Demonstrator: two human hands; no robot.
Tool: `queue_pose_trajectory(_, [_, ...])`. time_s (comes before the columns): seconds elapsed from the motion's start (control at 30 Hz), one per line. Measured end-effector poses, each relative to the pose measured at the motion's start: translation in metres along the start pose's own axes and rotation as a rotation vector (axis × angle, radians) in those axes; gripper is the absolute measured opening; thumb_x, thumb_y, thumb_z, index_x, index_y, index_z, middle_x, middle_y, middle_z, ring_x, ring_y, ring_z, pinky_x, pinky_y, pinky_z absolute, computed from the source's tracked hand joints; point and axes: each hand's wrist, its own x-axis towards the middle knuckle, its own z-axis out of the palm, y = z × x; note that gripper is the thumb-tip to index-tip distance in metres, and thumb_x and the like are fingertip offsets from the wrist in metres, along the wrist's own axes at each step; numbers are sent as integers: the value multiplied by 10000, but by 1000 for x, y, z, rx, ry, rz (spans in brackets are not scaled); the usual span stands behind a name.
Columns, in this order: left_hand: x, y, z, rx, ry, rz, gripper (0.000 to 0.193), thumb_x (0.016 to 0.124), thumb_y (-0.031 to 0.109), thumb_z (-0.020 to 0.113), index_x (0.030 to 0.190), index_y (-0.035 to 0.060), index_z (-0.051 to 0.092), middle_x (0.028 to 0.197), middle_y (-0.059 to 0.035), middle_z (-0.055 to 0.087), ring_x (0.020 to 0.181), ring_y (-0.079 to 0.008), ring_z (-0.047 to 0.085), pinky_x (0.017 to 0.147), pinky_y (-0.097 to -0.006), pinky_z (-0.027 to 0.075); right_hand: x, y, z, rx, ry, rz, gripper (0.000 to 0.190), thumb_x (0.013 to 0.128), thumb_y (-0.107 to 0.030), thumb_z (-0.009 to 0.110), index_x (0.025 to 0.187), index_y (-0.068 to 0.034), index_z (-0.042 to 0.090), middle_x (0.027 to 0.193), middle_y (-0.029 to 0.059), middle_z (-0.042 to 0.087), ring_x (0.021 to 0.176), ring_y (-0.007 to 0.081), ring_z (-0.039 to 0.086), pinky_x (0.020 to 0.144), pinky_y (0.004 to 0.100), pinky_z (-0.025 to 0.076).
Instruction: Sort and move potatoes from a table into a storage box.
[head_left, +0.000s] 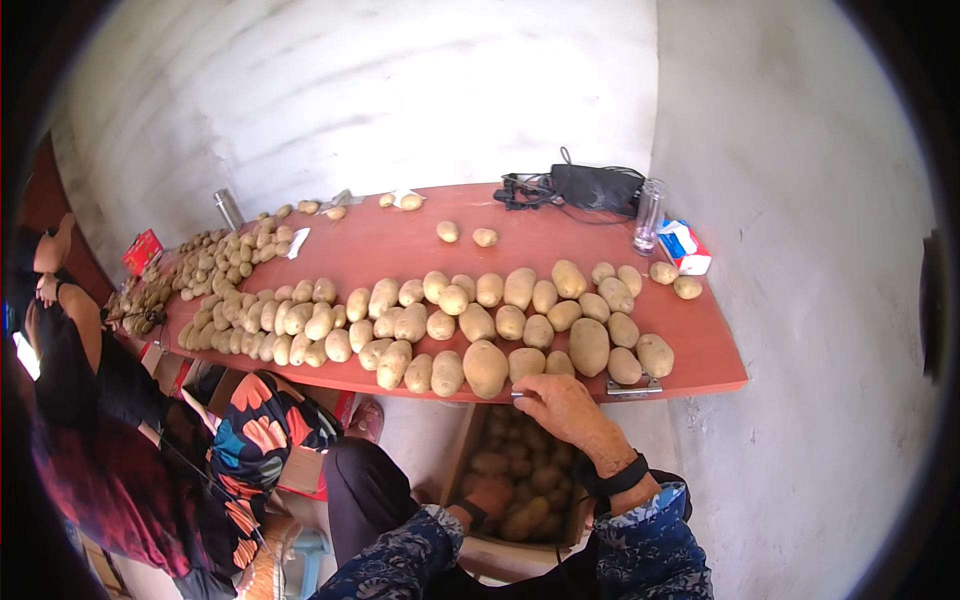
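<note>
Rows of potatoes (485, 369) lie along the front of a red tabletop (360, 247). My right hand (556, 406) is at the table's front edge, just below the nearest row, with thumb and fingers bent close together around what may be a small metallic piece; its grip is unclear. Below the edge stands a cardboard box (459, 457) holding many potatoes (525, 517). My left hand (489, 496) reaches into that box among the potatoes, in shadow; whether it grips one cannot be made out.
A steel flask (228, 210), a black bag (596, 187) with cables, a clear glass bottle (649, 217) and a red-and-blue box (685, 247) stand towards the back. Other people sit at the left, one in flower-patterned clothing (262, 427). A metal hinge (634, 389) is at the front edge.
</note>
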Motion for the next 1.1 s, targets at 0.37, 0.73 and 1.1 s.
queue_pose_trajectory(0.37, [-49,5,-89,-551,-95,-182,522,718,326,691,1194,150,565,994,-218,646,941,-376,634,805,-457,504,28,-4,28,74,-8,-61,201,847,-132,640,1001,-3,639,834,173,662,777,280,645,710,351,503])
queue_pose_trajectory(0.73, [-99,-34,-164,-2233,305,-356,542,899,251,579,1359,11,424,1273,-141,541,1125,-235,570,944,-378,479,49,-11,29,622,133,91,220,909,-140,589,1072,-2,643,864,61,676,715,105,645,624,231,523])
queue_pose_trajectory(1.1, [-106,-104,-251,-1513,727,-408,566,814,153,664,1326,12,469,1167,-103,593,1071,-186,556,906,-318,473,51,1,30,776,122,193,233,933,-154,573,1079,16,635,924,103,683,746,136,664,629,247,538])
